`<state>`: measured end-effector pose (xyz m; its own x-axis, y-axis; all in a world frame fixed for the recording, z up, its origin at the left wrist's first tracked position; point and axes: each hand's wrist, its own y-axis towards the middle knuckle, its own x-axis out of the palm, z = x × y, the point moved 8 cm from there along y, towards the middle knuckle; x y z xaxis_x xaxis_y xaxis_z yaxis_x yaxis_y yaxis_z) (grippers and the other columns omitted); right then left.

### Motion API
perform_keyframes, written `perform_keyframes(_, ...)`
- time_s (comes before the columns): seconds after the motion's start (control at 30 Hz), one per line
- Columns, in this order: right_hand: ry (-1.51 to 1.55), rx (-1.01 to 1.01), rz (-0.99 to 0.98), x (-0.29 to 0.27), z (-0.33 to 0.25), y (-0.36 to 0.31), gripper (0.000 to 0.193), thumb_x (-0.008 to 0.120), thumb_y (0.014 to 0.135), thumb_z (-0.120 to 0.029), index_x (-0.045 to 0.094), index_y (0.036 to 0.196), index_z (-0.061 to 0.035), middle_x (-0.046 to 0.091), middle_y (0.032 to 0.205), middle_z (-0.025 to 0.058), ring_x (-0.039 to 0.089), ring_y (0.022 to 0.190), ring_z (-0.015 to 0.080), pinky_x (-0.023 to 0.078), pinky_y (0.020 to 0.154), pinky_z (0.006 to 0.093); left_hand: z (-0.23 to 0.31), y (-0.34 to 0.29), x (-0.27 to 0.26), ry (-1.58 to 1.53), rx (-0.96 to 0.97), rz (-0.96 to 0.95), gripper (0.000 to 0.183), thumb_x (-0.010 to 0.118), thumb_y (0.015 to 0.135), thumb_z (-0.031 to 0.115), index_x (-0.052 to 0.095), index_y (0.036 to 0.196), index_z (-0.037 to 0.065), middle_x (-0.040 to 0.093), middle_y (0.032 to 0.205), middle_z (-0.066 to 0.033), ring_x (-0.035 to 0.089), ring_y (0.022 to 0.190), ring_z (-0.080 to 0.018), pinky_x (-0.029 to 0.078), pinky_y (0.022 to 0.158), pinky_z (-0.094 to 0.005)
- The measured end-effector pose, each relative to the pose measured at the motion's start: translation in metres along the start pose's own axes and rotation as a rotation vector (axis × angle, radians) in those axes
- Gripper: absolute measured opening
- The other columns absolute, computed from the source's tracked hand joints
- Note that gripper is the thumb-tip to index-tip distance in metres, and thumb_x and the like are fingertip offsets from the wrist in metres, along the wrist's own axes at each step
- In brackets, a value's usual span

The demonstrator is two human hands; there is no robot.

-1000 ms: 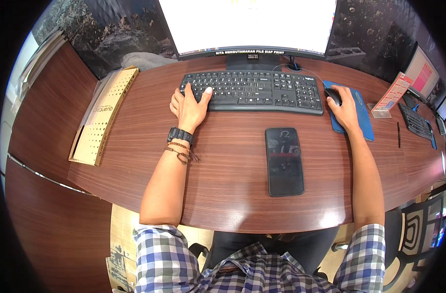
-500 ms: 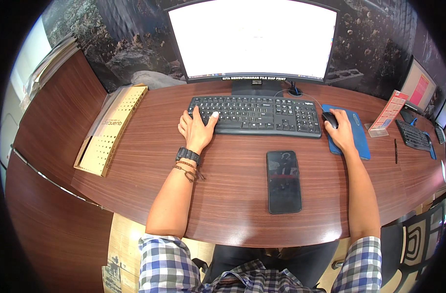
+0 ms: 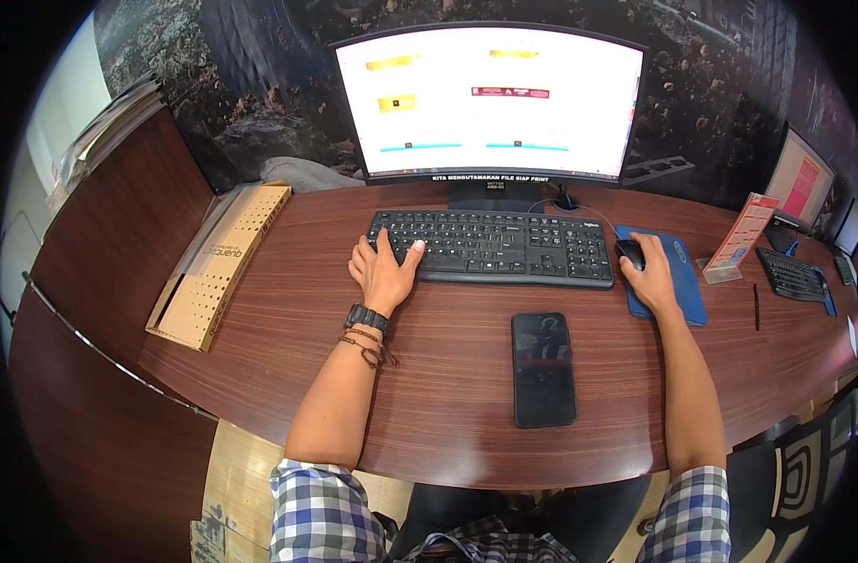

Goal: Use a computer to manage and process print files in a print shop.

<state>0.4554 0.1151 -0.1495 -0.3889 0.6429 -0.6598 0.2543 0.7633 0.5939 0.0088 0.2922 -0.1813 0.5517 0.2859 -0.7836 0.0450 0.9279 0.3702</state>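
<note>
A black keyboard (image 3: 499, 251) lies across the desk below a large curved monitor (image 3: 495, 131). At the keyboard's left end my left hand (image 3: 384, 274) rests with fingers apart, their tips on or just over the keys; it holds nothing. A dark watch (image 3: 367, 320) and brown bead bracelets circle that wrist. Right of the keyboard, my right hand (image 3: 652, 279) is closed over a black computer mouse (image 3: 629, 251), which it partly covers. Under the mouse lies a blue mouse pad (image 3: 689, 302). The screen shows several yellow, dark red and light-blue strips on white.
A black phone (image 3: 543, 371) lies between my forearms. At the left is a flat yellowish cardboard box (image 3: 204, 291) beside a wooden partition (image 3: 105, 216). A red-and-white card stand (image 3: 741, 235), a thin black pen-like stick (image 3: 756, 307) and a second keyboard (image 3: 793, 274) are at the right.
The nearly blank white screen now shows coloured strips. The whole view has tilted, so the desk sits lower in the picture. Both hands keep their places on the keyboard and mouse.
</note>
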Motion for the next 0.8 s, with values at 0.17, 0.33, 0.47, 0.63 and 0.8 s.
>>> perform_keyframes(0.17,-0.001,0.006,0.000,-0.0001,0.0018,0.0011,0.050,0.068,0.086,-0.020,0.060,0.131,0.0005,0.059,0.126,0.0196,0.059,0.117,0.0397,0.047,0.101,0.0423,0.0016,0.0003,0.0008,-0.001,-0.001,-0.010,0.092,0.052,0.095,0.070,0.039,0.153,0.000,0.026,0.157,-0.0372,0.018,0.148,-0.0514,0.010,0.119,-0.0623)
perform_keyframes(0.33,-0.008,0.028,-0.005,0.0013,0.0040,0.0011,0.052,0.068,0.087,-0.021,0.060,0.132,0.0016,0.058,0.127,0.0196,0.059,0.118,0.0395,0.047,0.102,0.0424,0.0017,0.0002,0.0004,0.002,-0.001,-0.013,0.091,0.053,0.095,0.069,0.039,0.153,0.000,0.026,0.156,-0.0379,0.018,0.148,-0.0516,0.010,0.119,-0.0624)
perform_keyframes(0.47,0.000,0.035,-0.006,0.0018,0.0043,0.0004,0.050,0.068,0.087,-0.022,0.061,0.131,0.0014,0.058,0.127,0.0192,0.059,0.118,0.0393,0.047,0.101,0.0423,0.0010,-0.0004,0.0005,0.006,-0.003,-0.013,0.091,0.053,0.095,0.069,0.039,0.153,0.000,0.026,0.156,-0.0379,0.018,0.148,-0.0515,0.010,0.119,-0.0624)
perform_keyframes(0.63,-0.007,0.030,-0.011,0.0032,0.0064,0.0007,0.047,0.068,0.087,-0.021,0.062,0.128,0.0010,0.058,0.126,0.0183,0.059,0.117,0.0393,0.047,0.101,0.0426,0.0011,-0.0002,0.0002,0.002,-0.001,0.000,0.089,0.054,0.095,0.067,0.040,0.152,0.000,0.027,0.156,-0.0377,0.019,0.147,-0.0513,0.010,0.119,-0.0620)
perform_keyframes(0.8,-0.003,0.021,0.001,0.0025,0.0050,0.0009,0.045,0.069,0.087,-0.020,0.062,0.126,0.0010,0.058,0.125,0.0184,0.059,0.117,0.0394,0.047,0.100,0.0427,0.0013,-0.0001,0.0003,0.010,0.001,0.001,0.089,0.054,0.095,0.067,0.040,0.152,0.000,0.027,0.156,-0.0374,0.019,0.147,-0.0511,0.010,0.119,-0.0618)
